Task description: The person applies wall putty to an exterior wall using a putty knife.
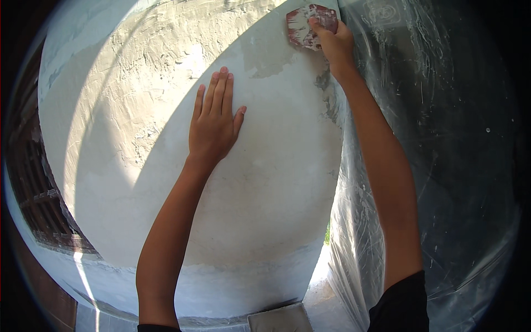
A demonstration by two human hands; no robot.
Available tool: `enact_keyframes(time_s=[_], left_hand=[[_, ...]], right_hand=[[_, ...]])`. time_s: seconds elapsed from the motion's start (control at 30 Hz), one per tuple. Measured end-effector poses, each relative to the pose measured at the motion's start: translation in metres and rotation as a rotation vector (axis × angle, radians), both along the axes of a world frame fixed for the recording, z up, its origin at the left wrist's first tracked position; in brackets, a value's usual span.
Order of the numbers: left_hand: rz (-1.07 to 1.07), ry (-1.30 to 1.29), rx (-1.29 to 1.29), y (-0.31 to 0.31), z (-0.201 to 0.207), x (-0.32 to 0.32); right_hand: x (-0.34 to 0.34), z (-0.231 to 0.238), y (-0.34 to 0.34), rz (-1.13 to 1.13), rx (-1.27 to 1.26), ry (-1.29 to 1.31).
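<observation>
In the head view, the right hand (337, 46) is grasping a plaster-smeared red float (300, 29) high against the wall (271, 166), most fingers hidden; the left hand (213, 126) is lying flat there, fingers released. A mark (385, 13) on plastic sheeting (453, 138) is showing illegibly.

A building under construction or renovation, judging by the wall (265, 193): smooth grey-white plaster beside a rough, ridged plaster patch (149, 72). Clear plastic sheeting (448, 166), streaked with white, hangs along the right, and a reddish plaster-caked block (298, 30) is up against the surface. Direct sunlight and a sliver of greenery (327, 233) show open air close by; whether indoors or out is unclear
</observation>
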State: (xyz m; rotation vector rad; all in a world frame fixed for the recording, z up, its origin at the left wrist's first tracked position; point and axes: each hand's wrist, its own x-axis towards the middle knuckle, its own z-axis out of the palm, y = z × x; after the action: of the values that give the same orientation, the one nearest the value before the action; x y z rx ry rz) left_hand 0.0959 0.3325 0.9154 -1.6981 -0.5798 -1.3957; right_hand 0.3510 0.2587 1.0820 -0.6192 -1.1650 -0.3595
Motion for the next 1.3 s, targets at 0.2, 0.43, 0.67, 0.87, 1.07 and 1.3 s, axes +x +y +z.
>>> enact_keyframes(time_s=[0.2,0.43,0.67,0.87,1.07,1.3], left_hand=[[0.013,0.000,-0.002,0.000,-0.001,0.000],[0.016,-0.002,-0.005,0.001,-0.001,-0.002],[0.013,0.001,-0.015,0.001,-0.002,-0.004],[0.003,-0.002,0.007,-0.002,0.001,0.001],[0.014,0.003,-0.006,0.000,-0.002,-0.002],[0.015,-0.001,-0.005,0.000,-0.001,-0.003]], right_hand=[[-0.003,0.013,0.006,-0.191,-0.070,0.071],[-0.017,0.003,0.010,-0.306,-0.123,-0.369],[-0.028,0.004,0.007,-0.184,-0.091,-0.456],[0.009,0.023,0.005,-0.079,0.048,0.048],[-0.019,0.009,0.003,-0.322,-0.176,-0.233],[-0.042,-0.005,0.008,-0.281,-0.084,-0.486]])
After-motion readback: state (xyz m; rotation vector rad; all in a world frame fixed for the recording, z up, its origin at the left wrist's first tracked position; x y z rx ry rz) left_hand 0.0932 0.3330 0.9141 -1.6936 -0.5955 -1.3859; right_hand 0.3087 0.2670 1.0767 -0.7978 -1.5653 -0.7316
